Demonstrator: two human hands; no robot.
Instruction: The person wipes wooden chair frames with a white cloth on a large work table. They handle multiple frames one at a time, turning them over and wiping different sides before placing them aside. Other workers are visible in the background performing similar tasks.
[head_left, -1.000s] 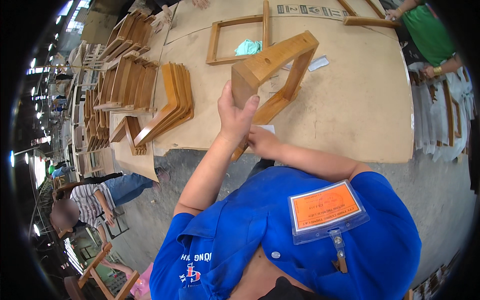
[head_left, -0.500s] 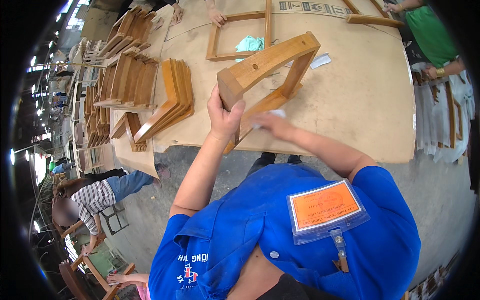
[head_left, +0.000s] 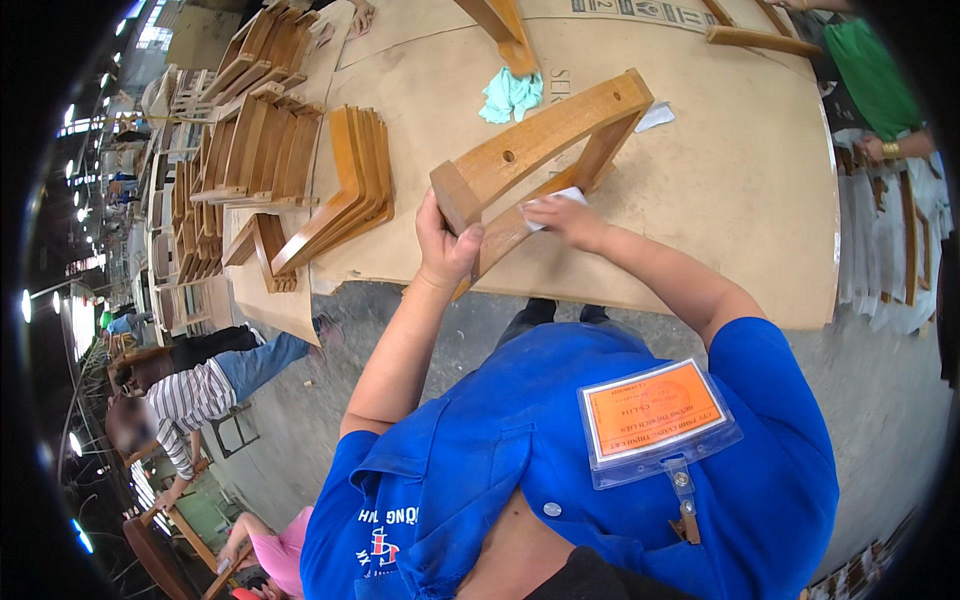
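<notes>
A brown wooden frame [head_left: 550, 130] with a curved upper rail and two round holes is tilted up over the near edge of the table. My left hand [head_left: 446, 243] grips its near left corner, thumb on the side facing me. My right hand [head_left: 572, 222] presses a small white sheet [head_left: 556, 205], cloth or sandpaper I cannot tell, against the lower rail of the frame. Beyond the frame a crumpled mint-green cloth [head_left: 511, 96] lies on the table, and a small white piece [head_left: 655, 116] lies by the frame's far right corner.
Brown paper or cardboard covers the table [head_left: 740, 230]. Bent wooden parts [head_left: 350, 180] stand in a row at the left, with stacked frames [head_left: 262, 150] behind. Another wooden piece [head_left: 505, 40] is at the far side. Co-workers' hands [head_left: 362, 18] show there; a person in stripes [head_left: 190, 395] works at lower left.
My right hand has slid right and farther away along the lower rail with the white sheet. Across the table, a co-worker's frame has been lifted and turned, leaving the green cloth uncovered.
</notes>
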